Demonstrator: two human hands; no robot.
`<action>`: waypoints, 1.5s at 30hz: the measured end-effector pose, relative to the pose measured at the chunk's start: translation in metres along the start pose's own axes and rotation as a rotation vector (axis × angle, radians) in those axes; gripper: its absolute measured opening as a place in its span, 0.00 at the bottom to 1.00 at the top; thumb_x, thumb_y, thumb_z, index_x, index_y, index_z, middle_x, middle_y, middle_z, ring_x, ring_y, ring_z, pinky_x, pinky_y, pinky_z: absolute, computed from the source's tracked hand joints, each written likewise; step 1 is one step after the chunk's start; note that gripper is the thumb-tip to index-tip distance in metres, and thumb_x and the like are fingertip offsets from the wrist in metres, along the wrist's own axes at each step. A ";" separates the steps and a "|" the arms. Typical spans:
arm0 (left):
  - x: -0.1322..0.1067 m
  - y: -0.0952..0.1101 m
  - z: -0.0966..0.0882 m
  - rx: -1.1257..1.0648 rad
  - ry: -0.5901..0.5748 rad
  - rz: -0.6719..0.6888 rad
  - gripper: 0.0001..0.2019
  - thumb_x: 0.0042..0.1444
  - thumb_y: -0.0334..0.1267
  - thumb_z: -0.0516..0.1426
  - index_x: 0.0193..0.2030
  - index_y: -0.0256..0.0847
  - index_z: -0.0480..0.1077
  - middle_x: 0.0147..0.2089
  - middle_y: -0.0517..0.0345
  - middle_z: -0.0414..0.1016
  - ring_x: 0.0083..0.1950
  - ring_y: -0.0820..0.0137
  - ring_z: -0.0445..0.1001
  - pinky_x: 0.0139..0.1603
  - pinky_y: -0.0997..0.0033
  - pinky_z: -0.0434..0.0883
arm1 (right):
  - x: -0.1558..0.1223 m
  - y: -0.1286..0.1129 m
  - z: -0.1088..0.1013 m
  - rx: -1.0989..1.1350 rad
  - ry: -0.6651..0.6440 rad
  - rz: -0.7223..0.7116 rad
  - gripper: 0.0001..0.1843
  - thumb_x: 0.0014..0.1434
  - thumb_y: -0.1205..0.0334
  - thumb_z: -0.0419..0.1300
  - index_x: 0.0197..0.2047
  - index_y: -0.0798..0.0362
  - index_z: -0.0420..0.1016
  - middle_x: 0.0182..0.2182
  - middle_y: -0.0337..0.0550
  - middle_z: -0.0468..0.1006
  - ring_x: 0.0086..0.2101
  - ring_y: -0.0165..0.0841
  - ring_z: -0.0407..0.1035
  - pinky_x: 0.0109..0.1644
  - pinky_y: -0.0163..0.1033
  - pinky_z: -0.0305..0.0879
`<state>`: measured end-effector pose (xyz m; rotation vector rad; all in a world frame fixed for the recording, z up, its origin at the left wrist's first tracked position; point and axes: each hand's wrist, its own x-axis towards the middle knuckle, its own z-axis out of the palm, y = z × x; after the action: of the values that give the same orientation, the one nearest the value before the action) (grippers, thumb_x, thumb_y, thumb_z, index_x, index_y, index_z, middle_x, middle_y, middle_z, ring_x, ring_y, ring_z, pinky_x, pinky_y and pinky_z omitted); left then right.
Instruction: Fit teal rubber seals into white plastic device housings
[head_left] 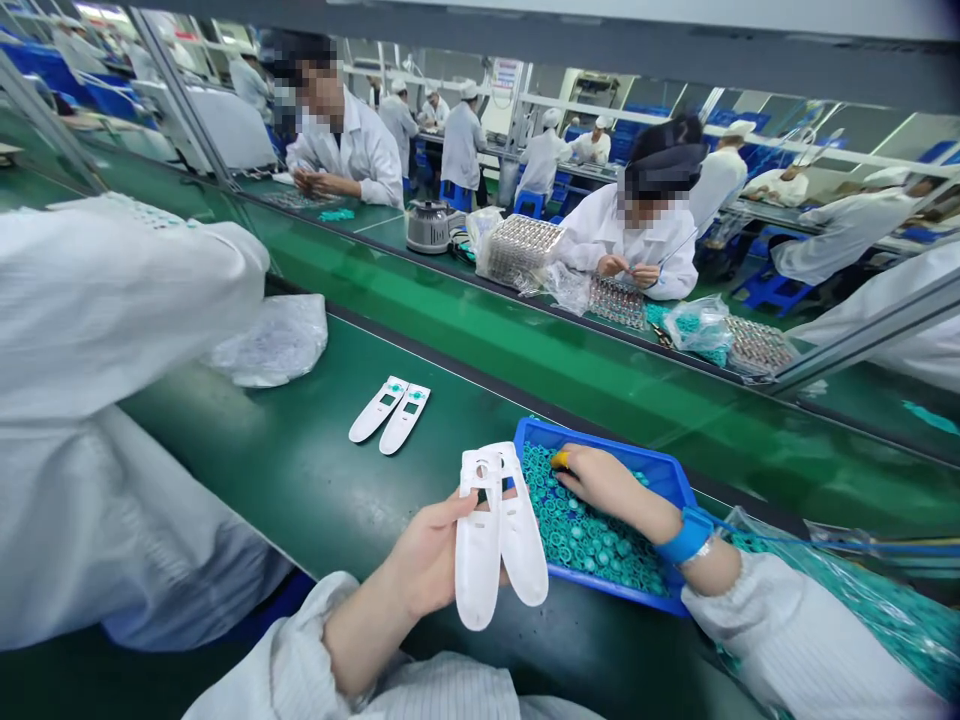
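Note:
My left hand (429,556) is closed around two white plastic housings, fanned slightly apart in front of me. The nearer housing (477,572) and the farther housing (527,560) each have a window cut near the top. My right hand (600,482) reaches into a blue bin (604,588) of small teal rings (559,530). A yellow cover sits on one of its fingers, which are curled together at the rings; whatever they pinch is hidden. Two more white housings (405,420) with teal parts fitted lie side by side on the green table.
A clear bag of teal parts (892,610) lies at the right by my forearm. A blue wrist strap (686,536) trails a cord rightward. To the left are a co-worker's white sleeve (112,300) and a plastic bag (281,340). Beyond the green conveyor (450,310), people work.

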<state>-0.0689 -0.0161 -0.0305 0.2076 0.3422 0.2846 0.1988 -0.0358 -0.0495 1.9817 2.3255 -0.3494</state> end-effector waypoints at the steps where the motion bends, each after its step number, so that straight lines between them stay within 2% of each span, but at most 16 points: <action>1: -0.002 0.000 -0.002 -0.011 -0.035 -0.024 0.19 0.52 0.43 0.58 0.49 0.36 0.71 0.51 0.43 0.74 0.60 0.50 0.66 0.54 0.51 0.65 | 0.000 0.000 -0.001 -0.009 -0.010 0.005 0.10 0.58 0.68 0.55 0.39 0.56 0.77 0.36 0.50 0.77 0.36 0.39 0.73 0.41 0.41 0.66; 5: -0.006 -0.001 -0.008 -0.066 -0.100 -0.019 0.23 0.53 0.51 0.55 0.50 0.37 0.71 0.54 0.43 0.71 0.61 0.48 0.63 0.55 0.51 0.63 | -0.005 0.001 -0.005 -0.031 -0.043 0.016 0.12 0.58 0.68 0.54 0.42 0.55 0.76 0.38 0.50 0.77 0.37 0.39 0.73 0.40 0.40 0.67; 9: -0.005 -0.006 -0.012 -0.119 -0.139 0.029 0.25 0.53 0.56 0.53 0.52 0.42 0.69 0.58 0.46 0.68 0.61 0.46 0.62 0.54 0.46 0.61 | -0.009 0.004 -0.013 -0.032 -0.049 0.018 0.15 0.58 0.70 0.52 0.47 0.54 0.74 0.43 0.49 0.76 0.42 0.38 0.72 0.46 0.39 0.66; 12: -0.004 -0.010 -0.015 -0.148 -0.204 0.016 0.25 0.55 0.56 0.52 0.53 0.41 0.67 0.59 0.47 0.66 0.61 0.46 0.61 0.54 0.46 0.60 | -0.008 0.006 -0.017 -0.041 -0.076 -0.005 0.14 0.59 0.69 0.52 0.45 0.54 0.75 0.43 0.48 0.77 0.42 0.37 0.72 0.46 0.38 0.65; 15: -0.005 -0.011 -0.015 -0.163 -0.249 -0.008 0.27 0.56 0.56 0.51 0.55 0.39 0.66 0.58 0.45 0.66 0.60 0.47 0.61 0.54 0.48 0.60 | -0.004 0.004 -0.016 -0.075 -0.113 -0.018 0.10 0.59 0.66 0.54 0.40 0.54 0.76 0.38 0.48 0.77 0.39 0.38 0.73 0.42 0.37 0.66; 18: -0.007 -0.011 -0.014 -0.169 -0.252 -0.018 0.28 0.56 0.55 0.52 0.57 0.38 0.64 0.58 0.45 0.66 0.60 0.48 0.60 0.54 0.49 0.59 | -0.001 0.000 -0.013 -0.111 -0.129 -0.005 0.09 0.59 0.65 0.54 0.37 0.55 0.76 0.35 0.49 0.78 0.36 0.38 0.73 0.39 0.37 0.65; 23: -0.007 -0.012 -0.012 -0.164 -0.258 0.012 0.26 0.57 0.55 0.49 0.53 0.37 0.67 0.58 0.44 0.65 0.59 0.47 0.61 0.54 0.49 0.59 | -0.005 -0.005 -0.014 -0.132 -0.140 0.006 0.09 0.57 0.67 0.54 0.36 0.56 0.75 0.38 0.51 0.77 0.38 0.39 0.72 0.41 0.38 0.64; 28: -0.005 -0.015 -0.010 -0.162 -0.267 0.024 0.25 0.57 0.54 0.50 0.52 0.36 0.67 0.58 0.44 0.66 0.58 0.47 0.63 0.55 0.48 0.59 | -0.010 -0.008 -0.015 -0.093 -0.107 0.087 0.12 0.58 0.65 0.52 0.40 0.55 0.75 0.38 0.50 0.78 0.39 0.39 0.72 0.40 0.37 0.63; 31: -0.005 -0.017 -0.010 -0.170 -0.264 0.028 0.23 0.58 0.53 0.50 0.51 0.38 0.68 0.57 0.45 0.67 0.57 0.48 0.64 0.55 0.48 0.59 | -0.008 -0.011 -0.010 -0.052 -0.073 0.171 0.12 0.59 0.62 0.51 0.38 0.55 0.75 0.36 0.51 0.78 0.37 0.41 0.73 0.37 0.38 0.63; 34: -0.005 -0.019 -0.009 -0.173 -0.262 0.038 0.22 0.57 0.52 0.51 0.50 0.39 0.68 0.56 0.46 0.68 0.57 0.49 0.64 0.54 0.48 0.59 | -0.006 -0.010 -0.004 0.035 -0.049 0.215 0.10 0.56 0.64 0.54 0.36 0.54 0.76 0.35 0.51 0.79 0.36 0.41 0.73 0.37 0.39 0.62; 38: -0.007 -0.020 -0.010 -0.167 -0.259 0.057 0.23 0.57 0.52 0.51 0.52 0.38 0.67 0.56 0.45 0.68 0.57 0.49 0.64 0.53 0.49 0.60 | -0.006 -0.003 0.002 0.233 -0.007 0.252 0.10 0.52 0.66 0.56 0.38 0.55 0.76 0.32 0.49 0.79 0.33 0.40 0.73 0.37 0.40 0.63; 41: -0.008 -0.021 -0.012 -0.175 -0.251 0.055 0.22 0.57 0.52 0.52 0.50 0.38 0.68 0.55 0.46 0.69 0.57 0.49 0.65 0.53 0.49 0.60 | -0.008 0.003 0.003 0.445 0.024 0.271 0.14 0.51 0.63 0.57 0.40 0.57 0.75 0.31 0.48 0.78 0.32 0.38 0.72 0.37 0.41 0.66; 45: -0.007 -0.021 -0.013 -0.181 -0.238 0.045 0.22 0.57 0.51 0.52 0.51 0.38 0.67 0.53 0.48 0.70 0.55 0.51 0.66 0.51 0.50 0.61 | -0.015 0.002 -0.002 0.781 0.046 0.284 0.21 0.50 0.54 0.58 0.45 0.58 0.73 0.35 0.48 0.78 0.36 0.37 0.74 0.41 0.41 0.70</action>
<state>-0.0751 -0.0365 -0.0455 0.0695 0.0752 0.3298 0.2034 -0.0493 -0.0446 2.5933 2.0506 -1.3603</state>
